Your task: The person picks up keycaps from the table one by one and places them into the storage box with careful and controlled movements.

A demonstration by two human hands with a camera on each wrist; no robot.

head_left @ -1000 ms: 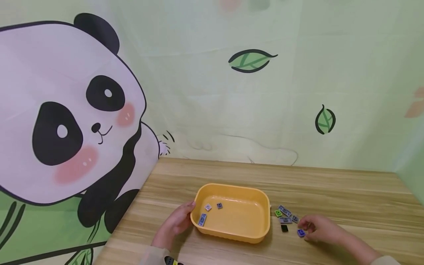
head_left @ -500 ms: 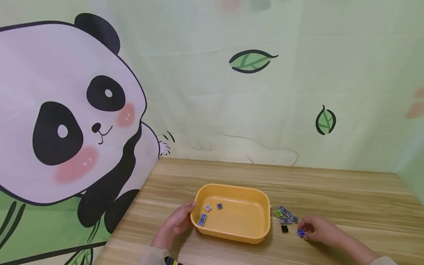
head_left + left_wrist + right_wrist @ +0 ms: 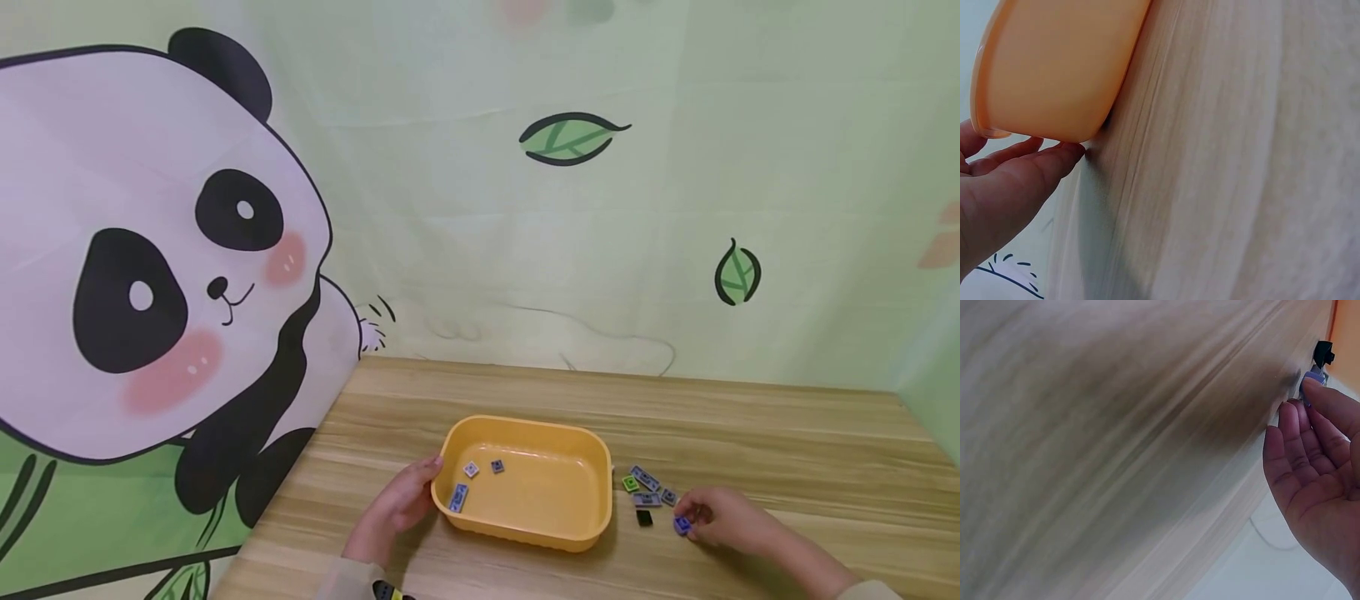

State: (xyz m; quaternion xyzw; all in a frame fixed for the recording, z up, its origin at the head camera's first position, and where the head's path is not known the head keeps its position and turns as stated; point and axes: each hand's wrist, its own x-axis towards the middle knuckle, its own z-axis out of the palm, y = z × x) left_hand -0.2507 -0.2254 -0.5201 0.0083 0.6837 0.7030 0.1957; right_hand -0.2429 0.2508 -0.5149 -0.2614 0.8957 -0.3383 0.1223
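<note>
My left hand (image 3: pixel 405 493) holds the left end of a yellow plastic bin (image 3: pixel 525 539); in the left wrist view, the fingers and thumb lie against the bin's outer wall (image 3: pixel 1054 106). Inside the bin are a white toy brick (image 3: pixel 471 469), a small dark grey brick (image 3: pixel 497 467) and a longer grey-blue brick (image 3: pixel 458 498). To the right of the bin, my right hand (image 3: pixel 723 521) pinches a small blue toy brick (image 3: pixel 682 525) between thumb and fingers, at or just above the table. The right wrist view shows this brick (image 3: pixel 1314 377) under the thumb, partly hidden.
Between bin and right hand lie a green brick (image 3: pixel 630 483), a black brick (image 3: pixel 644 518), two long grey bricks, one farther back (image 3: pixel 645 477), and a small grey brick (image 3: pixel 668 497). The wooden table (image 3: pixel 810 450) meets a printed panda cloth (image 3: pixel 450 250) behind.
The blue brick has tilted and shifted slightly within the right hand's fingers. The left hand and the bin have stayed put.
</note>
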